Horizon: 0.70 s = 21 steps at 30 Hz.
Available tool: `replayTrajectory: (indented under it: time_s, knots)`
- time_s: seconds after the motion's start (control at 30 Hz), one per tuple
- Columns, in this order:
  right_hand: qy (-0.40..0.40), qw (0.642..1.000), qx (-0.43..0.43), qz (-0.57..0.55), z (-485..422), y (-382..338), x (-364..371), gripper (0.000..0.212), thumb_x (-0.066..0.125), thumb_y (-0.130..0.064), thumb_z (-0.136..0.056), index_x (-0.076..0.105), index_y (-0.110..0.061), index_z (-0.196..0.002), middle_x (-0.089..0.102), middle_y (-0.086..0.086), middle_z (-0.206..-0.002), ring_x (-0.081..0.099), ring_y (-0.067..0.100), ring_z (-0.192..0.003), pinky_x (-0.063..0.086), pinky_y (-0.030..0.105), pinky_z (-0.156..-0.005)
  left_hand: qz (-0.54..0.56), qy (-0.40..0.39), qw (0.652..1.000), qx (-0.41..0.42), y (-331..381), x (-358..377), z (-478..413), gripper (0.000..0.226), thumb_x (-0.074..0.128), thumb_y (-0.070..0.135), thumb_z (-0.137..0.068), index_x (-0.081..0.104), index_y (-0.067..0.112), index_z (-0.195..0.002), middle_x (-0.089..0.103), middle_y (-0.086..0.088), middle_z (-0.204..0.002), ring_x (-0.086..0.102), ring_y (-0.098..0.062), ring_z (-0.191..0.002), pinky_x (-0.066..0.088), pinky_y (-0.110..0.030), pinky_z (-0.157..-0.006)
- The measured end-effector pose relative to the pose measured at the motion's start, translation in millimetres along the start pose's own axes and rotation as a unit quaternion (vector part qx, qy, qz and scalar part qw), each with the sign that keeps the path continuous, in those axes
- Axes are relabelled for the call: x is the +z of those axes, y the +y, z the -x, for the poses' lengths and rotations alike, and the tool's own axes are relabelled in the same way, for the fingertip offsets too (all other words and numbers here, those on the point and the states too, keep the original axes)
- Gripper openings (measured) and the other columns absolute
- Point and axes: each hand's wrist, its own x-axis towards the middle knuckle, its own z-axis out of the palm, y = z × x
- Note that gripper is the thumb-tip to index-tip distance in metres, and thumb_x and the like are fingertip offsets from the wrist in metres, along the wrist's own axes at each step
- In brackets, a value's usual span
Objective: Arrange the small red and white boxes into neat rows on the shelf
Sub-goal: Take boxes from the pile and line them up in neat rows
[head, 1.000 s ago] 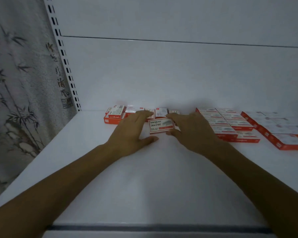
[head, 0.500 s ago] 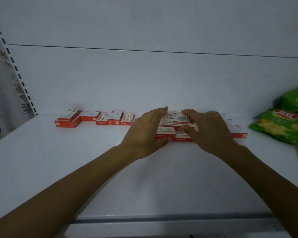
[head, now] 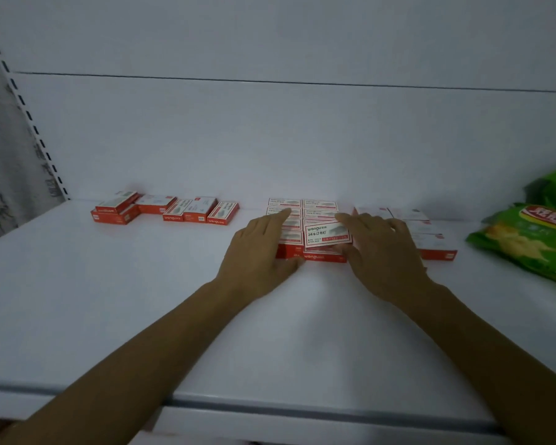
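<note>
**Box coming down onto the tidy block**

My right hand point(head: 382, 252) is pinching the box point(head: 326, 234), thumb in front and fingers behind. It is lowering it further than a moment ago onto the front right of the block point(head: 320, 205). My left hand point(head: 264, 248), fingers straight, is steadying the block's left side. Far back left, loose boxes point(head: 191, 210) are waiting.

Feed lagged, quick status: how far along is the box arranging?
Done: centre block sits in neat rows. In hand: right hand holds a tilted box over its front; left hand presses the block's side. Left: loose boxes far left, some stacked askew.
</note>
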Motion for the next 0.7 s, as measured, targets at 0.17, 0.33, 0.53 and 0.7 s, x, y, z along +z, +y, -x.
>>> replayTrajectory:
  time_s: [0.17, 0.33, 0.53, 0.7]
  knots:
    - [-0.021, 1.000, 0.004, -0.005, -2.3, 3.8, 2.6, 0.052, 0.045, -0.043, -0.092, 0.033, -0.025, -0.139, 0.044, -0.001, -0.140, 0.041, 0.020, -0.127, 0.020, 0.040, -0.110, 0.031, 0.010, 0.999, -0.034, -3.3, 0.8, -6.8, 0.082, 0.067, 0.043, -0.079, 0.024, 0.019, -0.145, 0.041, -0.001, -0.142, 0.038, -0.019, -0.127, 0.035, -0.036, -0.103]
    - [-0.014, 1.000, -0.002, -0.023, -5.6, 7.0, 12.0, 0.051, 0.050, -0.046, -0.089, 0.042, -0.026, -0.135, 0.048, -0.002, -0.133, 0.042, 0.020, -0.122, 0.025, 0.039, -0.105, 0.078, -0.011, 0.995, -0.055, -7.7, 3.7, -11.6, 0.082, 0.070, 0.040, -0.078, 0.025, 0.021, -0.143, 0.040, 0.001, -0.141, 0.037, -0.017, -0.127, 0.038, -0.043, -0.104]
    - [-0.020, 1.000, -0.007, -0.013, -6.3, 8.8, 14.7, 0.052, 0.048, -0.047, -0.089, 0.042, -0.025, -0.136, 0.043, 0.002, -0.138, 0.037, 0.022, -0.126, 0.024, 0.042, -0.107, 0.090, -0.017, 0.994, -0.058, -8.9, 5.1, -12.1, 0.081, 0.070, 0.037, -0.078, 0.025, 0.022, -0.143, 0.040, 0.001, -0.140, 0.036, -0.016, -0.127, 0.038, -0.043, -0.104]
    - [-0.004, 1.000, -0.012, -0.026, -3.8, 8.0, 16.3, 0.044, 0.059, -0.038, -0.085, 0.055, -0.020, -0.125, 0.053, 0.008, -0.130, 0.047, 0.029, -0.119, 0.031, 0.046, -0.101, 0.084, -0.015, 0.995, -0.058, -9.4, 6.2, -11.3, 0.079, 0.070, 0.038, -0.078, 0.026, 0.024, -0.143, 0.039, 0.003, -0.141, 0.035, -0.015, -0.128, 0.038, -0.041, -0.105]
